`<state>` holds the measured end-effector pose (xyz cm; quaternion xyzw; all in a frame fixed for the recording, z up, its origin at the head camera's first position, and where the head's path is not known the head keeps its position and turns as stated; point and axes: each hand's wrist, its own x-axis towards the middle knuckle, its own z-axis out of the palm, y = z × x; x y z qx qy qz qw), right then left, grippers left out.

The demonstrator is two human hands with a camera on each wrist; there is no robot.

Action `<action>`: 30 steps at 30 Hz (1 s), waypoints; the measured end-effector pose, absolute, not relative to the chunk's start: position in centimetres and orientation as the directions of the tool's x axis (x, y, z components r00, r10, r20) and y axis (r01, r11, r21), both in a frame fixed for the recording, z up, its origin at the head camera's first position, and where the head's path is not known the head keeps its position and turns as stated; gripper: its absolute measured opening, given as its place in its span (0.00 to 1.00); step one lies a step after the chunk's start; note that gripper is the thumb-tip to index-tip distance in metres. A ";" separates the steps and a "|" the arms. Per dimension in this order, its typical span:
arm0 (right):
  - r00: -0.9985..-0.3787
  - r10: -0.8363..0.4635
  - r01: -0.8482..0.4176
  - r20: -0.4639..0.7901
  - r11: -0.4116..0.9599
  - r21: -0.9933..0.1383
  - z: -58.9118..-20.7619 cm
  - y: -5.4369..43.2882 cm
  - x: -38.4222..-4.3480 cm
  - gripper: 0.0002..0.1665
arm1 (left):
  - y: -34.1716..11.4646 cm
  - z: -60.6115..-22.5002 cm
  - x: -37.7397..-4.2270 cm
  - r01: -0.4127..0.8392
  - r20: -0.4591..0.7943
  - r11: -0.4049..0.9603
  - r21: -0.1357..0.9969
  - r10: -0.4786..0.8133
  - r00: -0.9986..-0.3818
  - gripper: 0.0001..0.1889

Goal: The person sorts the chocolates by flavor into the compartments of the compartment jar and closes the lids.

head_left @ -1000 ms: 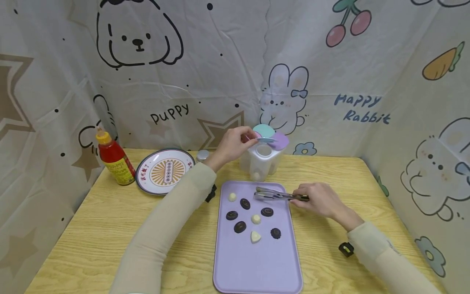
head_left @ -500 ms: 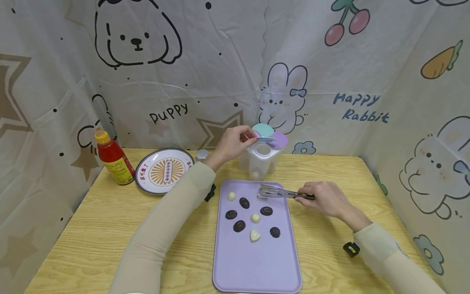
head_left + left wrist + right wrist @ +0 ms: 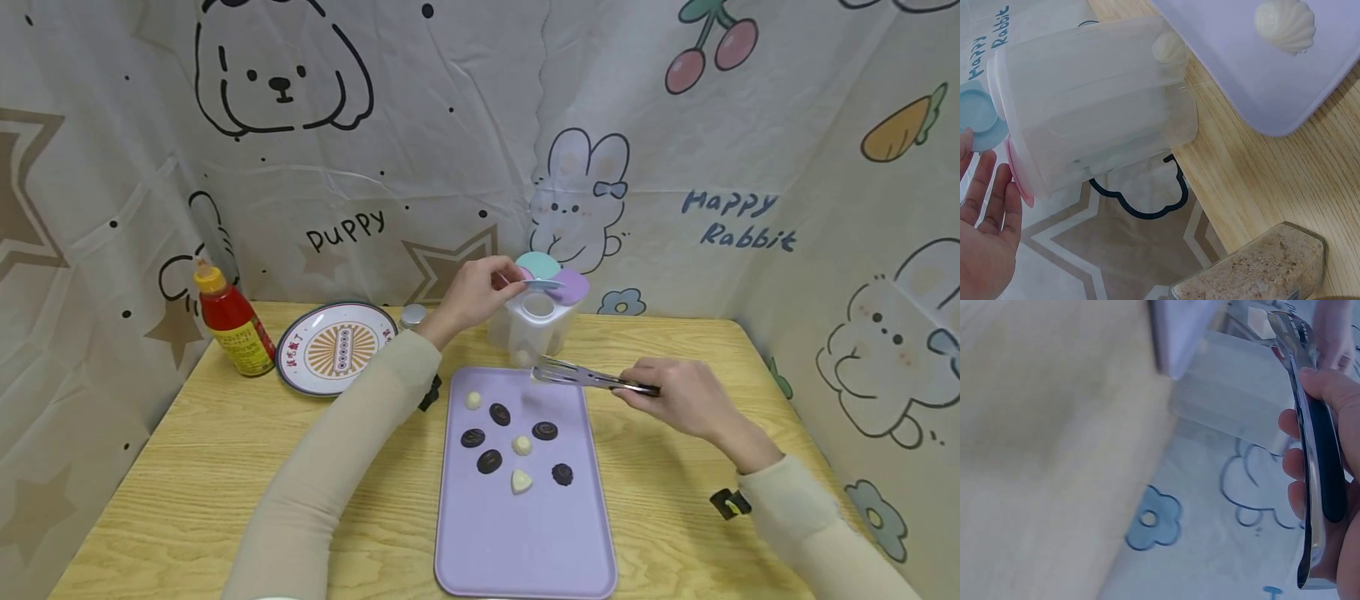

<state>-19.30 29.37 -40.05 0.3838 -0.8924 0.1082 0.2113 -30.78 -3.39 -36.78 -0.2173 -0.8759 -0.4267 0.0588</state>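
Note:
My left hand (image 3: pixel 480 293) pinches the raised light-blue lid (image 3: pixel 979 115) of a clear plastic container (image 3: pixel 1085 106) with several lidded compartments. The compartment under that lid is uncovered, and a white chocolate (image 3: pixel 1169 48) lies at its bottom. My right hand (image 3: pixel 686 396) grips metal tongs (image 3: pixel 592 378) with dark handle grips. At the tips of the tongs is a white piece (image 3: pixel 1261 323), seen in the right wrist view, over the far edge of the purple tray (image 3: pixel 525 542). Dark chocolates (image 3: pixel 490 462) and white chocolates (image 3: pixel 521 482) lie scattered on the tray.
A patterned plate (image 3: pixel 337 350) and a red sauce bottle (image 3: pixel 236 321) stand at the left. Behind my left forearm is a jar (image 3: pixel 412 316); the left wrist view shows a container of brownish flakes (image 3: pixel 1254 265). A printed curtain (image 3: pixel 450 125) encloses the table.
The tongs have lifted from the tray's far end, with the white piece at their tips. My right hand has shifted right and slightly up. My left hand stays at the lid.

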 end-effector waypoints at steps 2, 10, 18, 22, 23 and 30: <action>-0.587 -0.638 -0.740 0.498 0.673 -0.009 -39.3 29.5 -19.3 0.06 | -3.4 -36.8 -30.8 0.431 0.288 0.540 0.723 0.331 -0.899 0.06; -0.511 -0.627 -0.755 0.589 0.654 0.042 -36.5 29.7 -19.9 0.28 | -3.3 -36.8 -30.8 0.423 0.281 0.545 0.724 0.327 -0.902 0.06; -0.511 -0.613 -0.722 0.602 0.686 0.087 -34.4 29.8 -21.2 0.14 | -3.4 -36.5 -30.9 0.419 0.275 0.543 0.727 0.329 -0.903 0.06; -0.549 -0.593 -0.700 0.590 0.712 0.064 -34.0 29.5 -21.9 0.12 | -3.4 -36.4 -30.9 0.419 0.273 0.545 0.726 0.330 -0.903 0.07; -0.558 -0.588 -0.693 0.586 0.718 0.061 -33.9 29.4 -22.1 0.13 | -3.4 -36.3 -30.9 0.418 0.272 0.544 0.727 0.330 -0.904 0.07; -0.605 -0.582 -0.660 0.543 0.748 0.066 -34.3 29.1 -23.4 0.12 | -3.4 -36.3 -30.9 0.407 0.259 0.536 0.740 0.331 -0.907 0.07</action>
